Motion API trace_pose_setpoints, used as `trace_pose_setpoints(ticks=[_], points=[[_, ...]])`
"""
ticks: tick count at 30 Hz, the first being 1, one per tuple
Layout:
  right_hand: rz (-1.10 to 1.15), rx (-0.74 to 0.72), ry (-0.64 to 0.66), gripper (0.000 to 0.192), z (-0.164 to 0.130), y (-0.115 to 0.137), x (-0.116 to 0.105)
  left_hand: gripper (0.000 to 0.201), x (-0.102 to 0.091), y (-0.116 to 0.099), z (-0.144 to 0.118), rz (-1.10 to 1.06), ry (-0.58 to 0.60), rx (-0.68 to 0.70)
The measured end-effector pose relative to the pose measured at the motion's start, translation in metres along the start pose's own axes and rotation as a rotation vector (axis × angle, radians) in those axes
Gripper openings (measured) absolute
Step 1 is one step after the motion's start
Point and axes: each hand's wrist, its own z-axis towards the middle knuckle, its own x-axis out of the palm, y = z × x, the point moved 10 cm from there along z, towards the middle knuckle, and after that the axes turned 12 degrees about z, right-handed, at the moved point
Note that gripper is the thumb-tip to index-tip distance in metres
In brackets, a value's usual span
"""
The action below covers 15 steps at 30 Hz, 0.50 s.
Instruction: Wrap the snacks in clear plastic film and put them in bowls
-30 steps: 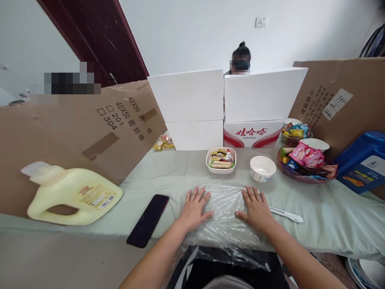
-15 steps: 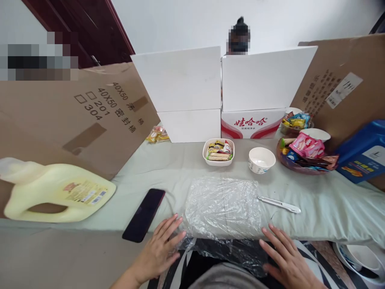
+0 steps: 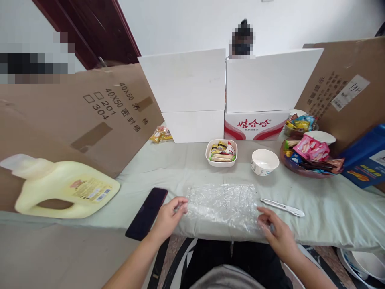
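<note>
A crinkled sheet of clear plastic wrap (image 3: 222, 202) lies on the pale green cloth of the table (image 3: 168, 176), close to the near edge. My left hand (image 3: 169, 216) pinches its left edge and my right hand (image 3: 275, 233) grips its near right corner. A white utility knife (image 3: 282, 207) rests just right of the wrap. A dark phone (image 3: 146, 213) lies left of my left hand. Beyond the wrap stand a white square dish of snacks (image 3: 221, 153) and an empty white bowl (image 3: 264, 161).
A yellow jug (image 3: 64, 189) lies on its side at the left. A plate of wrapped sweets (image 3: 309, 158) and a blue box (image 3: 365, 162) sit at the right. Cardboard sheets (image 3: 90, 116) and white boxes (image 3: 228, 92) wall the table; a person sits behind them.
My hands lay flat on the wrap, drew back to the table edge, then took hold of the wrap's two sides. The part that hung over the edge now lies up on the table.
</note>
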Motion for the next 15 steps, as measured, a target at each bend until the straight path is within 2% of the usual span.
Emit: trace_pose_setpoints(ticks=[3, 7, 11, 15], points=[[0.019, 0.171, -0.116, 0.048, 0.019, -0.019, -0.003, 0.021, 0.008, 0.01, 0.025, 0.168, -0.074, -0.156], [-0.128, 0.238, -0.132, 0.057, 0.035, -0.021, 0.004, 0.031, 0.025, 0.013, 0.04, 0.429, -0.121, -0.22], [-0.32, 0.205, -0.141, 0.05, 0.035, -0.019, 0.005, 0.037, 0.04, 0.015, 0.037, 0.491, -0.155, -0.176], [-0.418, 0.182, -0.134, 0.034, 0.031, -0.024, 0.007, 0.024, 0.038, 0.023, 0.031, 0.428, -0.258, -0.171]])
